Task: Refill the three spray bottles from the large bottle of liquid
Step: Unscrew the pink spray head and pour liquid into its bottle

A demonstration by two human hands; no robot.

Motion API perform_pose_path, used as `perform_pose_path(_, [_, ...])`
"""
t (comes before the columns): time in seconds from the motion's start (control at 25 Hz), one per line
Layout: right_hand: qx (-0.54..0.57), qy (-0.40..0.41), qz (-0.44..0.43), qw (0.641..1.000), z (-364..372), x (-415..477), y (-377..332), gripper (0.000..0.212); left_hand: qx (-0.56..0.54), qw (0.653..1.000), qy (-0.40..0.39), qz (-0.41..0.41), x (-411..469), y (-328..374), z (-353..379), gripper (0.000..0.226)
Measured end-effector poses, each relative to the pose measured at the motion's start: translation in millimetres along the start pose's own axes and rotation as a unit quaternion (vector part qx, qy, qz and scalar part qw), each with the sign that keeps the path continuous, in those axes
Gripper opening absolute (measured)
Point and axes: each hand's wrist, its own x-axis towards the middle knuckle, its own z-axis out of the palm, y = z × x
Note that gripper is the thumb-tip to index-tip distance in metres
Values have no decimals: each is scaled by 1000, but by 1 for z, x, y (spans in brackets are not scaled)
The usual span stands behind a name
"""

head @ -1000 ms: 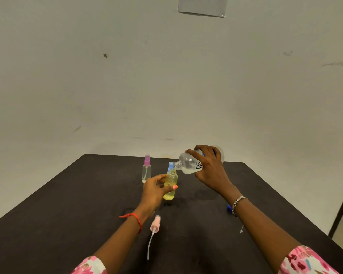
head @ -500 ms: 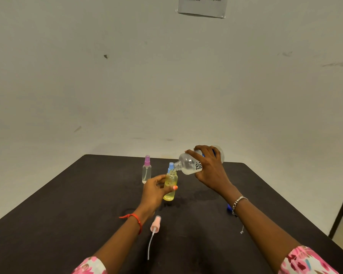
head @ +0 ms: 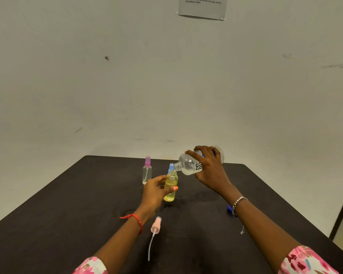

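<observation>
Black lettering is printed on the side of the clear large bottle and is seen turned sideways, since the bottle is held tilted. "re" is read plainly, followed by a dot. A second line beneath it, beginning with what looks like "n", is partly covered by the right hand. A printed paper sheet is fixed to the wall at the top edge of the view. Its lines are small and blurred; one numbered line is made out roughly as "6. Screw the cap tightly onto the large contact lens solution bottle".

Dim, even light; soft shadows; wide-angle edge bending; slight overall softness
</observation>
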Motion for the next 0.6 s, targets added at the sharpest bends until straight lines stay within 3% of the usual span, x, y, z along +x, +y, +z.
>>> perform_pose_path(0.6, [2,-6,9,1000,0,-2,2,67,4,1000,1,-1,3,-4,2,54])
